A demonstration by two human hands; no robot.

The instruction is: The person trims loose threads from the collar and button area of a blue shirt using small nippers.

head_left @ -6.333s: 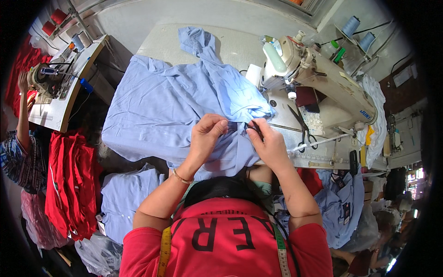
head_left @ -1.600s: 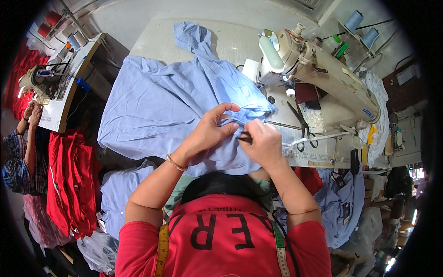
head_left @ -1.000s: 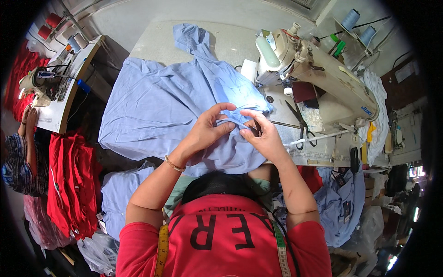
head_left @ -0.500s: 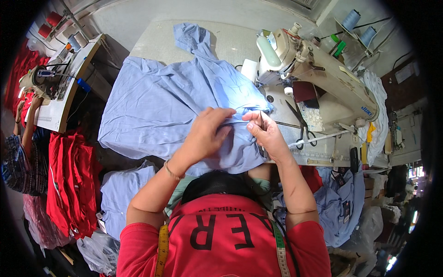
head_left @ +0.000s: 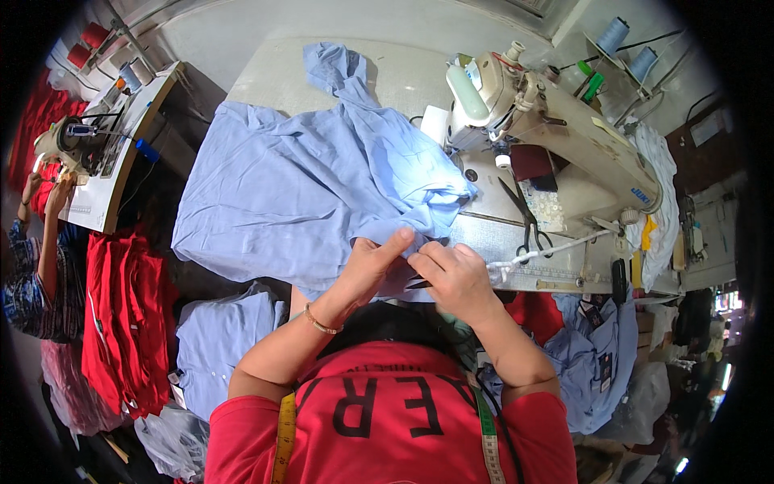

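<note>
A light blue shirt [head_left: 274, 185] lies spread over the sewing table, its near edge gathered at my hands. My left hand [head_left: 371, 262] pinches a fold of it, thumb on top. Close beside it, my right hand [head_left: 455, 278] is closed around dark thread snips [head_left: 418, 282], whose pointed blades stick out toward my left hand; the rest is hidden in the palm. My right fingertips are at the cloth's edge. A white twisted cord or strip [head_left: 516, 262] runs along the table just right of that hand.
A sewing machine [head_left: 556, 129] stands at right, with black scissors [head_left: 528, 218] before it. Blue thread cones [head_left: 613, 36] are behind. Folded red garments [head_left: 125, 323] and blue shirts [head_left: 218, 347] lie left. Another person's hands [head_left: 56, 194] work at a second machine [head_left: 64, 141].
Both hands have come down toward me, drawing the shirt's edge nearer. My right hand has turned over, its snips now pointing left. The other person's hands have shifted slightly.
</note>
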